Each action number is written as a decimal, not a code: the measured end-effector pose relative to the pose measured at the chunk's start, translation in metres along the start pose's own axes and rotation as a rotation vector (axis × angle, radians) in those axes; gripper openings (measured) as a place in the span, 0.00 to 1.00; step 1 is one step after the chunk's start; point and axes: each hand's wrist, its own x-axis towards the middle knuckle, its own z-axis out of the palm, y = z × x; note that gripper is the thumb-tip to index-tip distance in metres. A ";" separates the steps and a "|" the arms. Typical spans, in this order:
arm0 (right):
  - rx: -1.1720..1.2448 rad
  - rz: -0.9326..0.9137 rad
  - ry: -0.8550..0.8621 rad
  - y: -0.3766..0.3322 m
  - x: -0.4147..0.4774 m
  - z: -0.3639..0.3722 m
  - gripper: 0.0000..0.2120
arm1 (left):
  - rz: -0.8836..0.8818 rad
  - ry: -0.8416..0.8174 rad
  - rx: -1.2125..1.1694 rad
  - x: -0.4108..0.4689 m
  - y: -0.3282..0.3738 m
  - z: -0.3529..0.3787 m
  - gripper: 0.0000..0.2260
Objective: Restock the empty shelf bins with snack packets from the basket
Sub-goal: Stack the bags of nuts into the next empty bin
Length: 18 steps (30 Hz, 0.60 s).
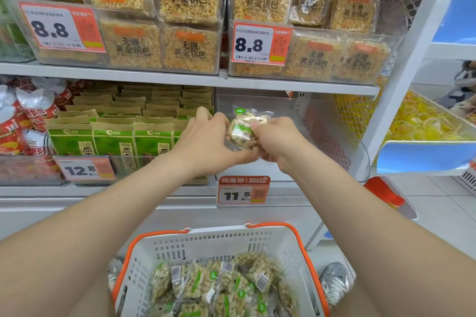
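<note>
At frame centre, left grip (pixel 203 143) and right grip (pixel 277 143) pinch one snack packet (pixel 244 125); seat it upright, deep in empty bin (pixel 260 101).

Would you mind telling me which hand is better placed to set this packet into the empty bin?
Right, probably. The right hand grips the packet directly before the empty bin, while the left hand sits nearer the green packets.
</note>
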 end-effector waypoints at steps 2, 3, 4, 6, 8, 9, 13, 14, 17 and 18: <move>-0.134 -0.039 0.044 0.002 0.025 0.005 0.14 | 0.048 0.094 0.225 0.005 -0.011 0.006 0.37; -0.223 -0.061 0.049 0.003 0.038 0.007 0.15 | 0.054 0.141 0.304 0.007 -0.017 0.010 0.35; -0.308 -0.074 0.048 0.004 0.046 0.009 0.13 | 0.049 0.157 0.358 0.009 -0.021 0.012 0.33; -0.419 -0.080 0.045 0.007 0.064 0.011 0.10 | 0.030 0.130 0.401 0.015 -0.029 0.013 0.32; -0.487 -0.089 0.041 0.015 0.080 0.016 0.09 | 0.024 0.134 0.417 0.023 -0.034 0.009 0.32; -0.507 -0.092 0.029 0.019 0.086 0.020 0.08 | 0.017 0.150 0.423 0.026 -0.036 0.007 0.32; -0.529 -0.081 -0.036 0.033 0.107 0.037 0.08 | -0.028 0.101 0.349 0.031 -0.040 0.011 0.26; -0.541 -0.081 -0.045 0.033 0.109 0.041 0.10 | -0.030 0.077 0.337 0.030 -0.039 0.013 0.25; -0.573 -0.100 -0.040 0.031 0.116 0.051 0.15 | -0.001 0.058 0.353 0.028 -0.038 0.018 0.24; -0.584 -0.102 -0.024 0.030 0.118 0.053 0.14 | 0.007 0.062 0.353 0.028 -0.039 0.017 0.24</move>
